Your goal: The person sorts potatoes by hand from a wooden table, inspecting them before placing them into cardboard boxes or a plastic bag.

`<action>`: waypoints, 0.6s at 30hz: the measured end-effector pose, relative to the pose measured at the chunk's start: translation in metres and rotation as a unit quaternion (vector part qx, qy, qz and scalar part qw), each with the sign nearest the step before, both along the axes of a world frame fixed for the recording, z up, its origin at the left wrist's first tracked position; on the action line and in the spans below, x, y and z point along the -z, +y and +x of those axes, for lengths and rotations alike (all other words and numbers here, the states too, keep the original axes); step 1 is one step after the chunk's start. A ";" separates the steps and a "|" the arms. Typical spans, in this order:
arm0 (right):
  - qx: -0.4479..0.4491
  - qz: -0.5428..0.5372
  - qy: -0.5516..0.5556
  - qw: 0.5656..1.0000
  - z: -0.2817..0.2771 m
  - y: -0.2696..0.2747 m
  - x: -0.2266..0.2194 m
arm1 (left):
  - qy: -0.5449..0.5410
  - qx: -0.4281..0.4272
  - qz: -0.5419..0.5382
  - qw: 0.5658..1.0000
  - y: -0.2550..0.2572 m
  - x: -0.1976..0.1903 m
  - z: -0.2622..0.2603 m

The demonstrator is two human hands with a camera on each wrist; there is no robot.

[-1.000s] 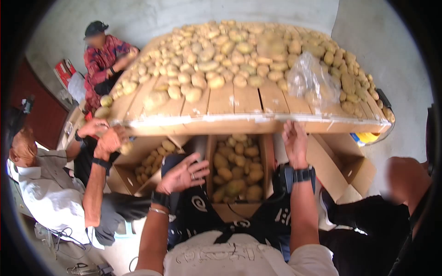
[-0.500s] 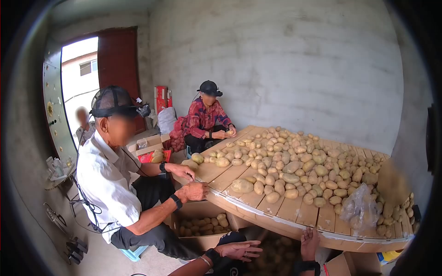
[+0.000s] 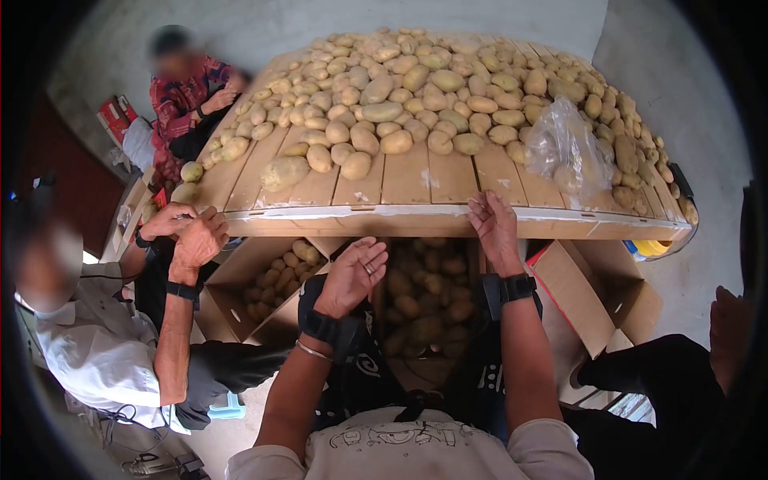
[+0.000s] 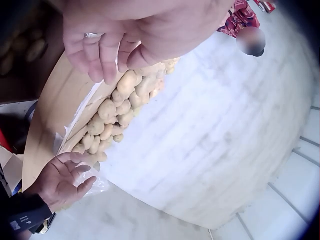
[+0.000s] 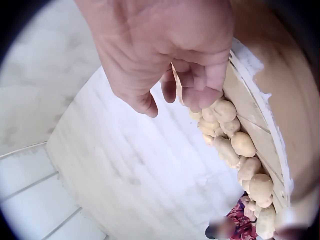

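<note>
My left hand (image 3: 354, 276) hovers in front of the table's near edge, above a cardboard box of potatoes (image 3: 428, 292). Its fingers are loosely bent and hold nothing. At the white-taped table edge (image 3: 424, 212), my right hand (image 3: 494, 228) is raised, palm turned inward, fingers relaxed around empty space. Many potatoes (image 3: 380, 112) lie spread over the slatted tabletop beyond both hands. In the left wrist view, the left hand (image 4: 125, 35) overlaps the table edge, and the right hand (image 4: 57, 182) appears lower down. The right wrist view shows the right hand (image 5: 165, 45) without anything in its grasp.
A clear plastic bag (image 3: 568, 148) rests on the table at right. One box with potatoes (image 3: 280, 280) stands at left, and an open cardboard box (image 3: 596, 292) at right. A person in white (image 3: 104, 336) sits at left, another in red (image 3: 188, 104) farther back.
The head view swung up toward the room, then back down. My left hand has moved right and up, its spread fingers now more bent. My right hand has shifted slightly left, still empty.
</note>
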State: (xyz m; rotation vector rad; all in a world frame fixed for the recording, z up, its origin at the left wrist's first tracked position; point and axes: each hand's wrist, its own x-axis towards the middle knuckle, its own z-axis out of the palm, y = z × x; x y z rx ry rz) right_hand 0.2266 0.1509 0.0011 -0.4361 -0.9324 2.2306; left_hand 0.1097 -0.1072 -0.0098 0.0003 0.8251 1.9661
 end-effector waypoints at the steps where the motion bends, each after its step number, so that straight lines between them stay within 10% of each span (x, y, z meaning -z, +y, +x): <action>1: 0.013 0.012 0.000 1.000 -0.003 0.008 0.001 | -0.014 -0.004 -0.008 1.000 0.008 -0.001 -0.009; 14: 0.192 0.162 -0.106 0.962 -0.064 0.100 -0.010 | -0.004 -0.227 0.053 0.972 0.068 -0.015 -0.124; 18: 0.237 0.414 -0.202 0.855 -0.104 0.117 0.005 | -0.001 -0.349 0.020 0.937 0.061 -0.011 -0.144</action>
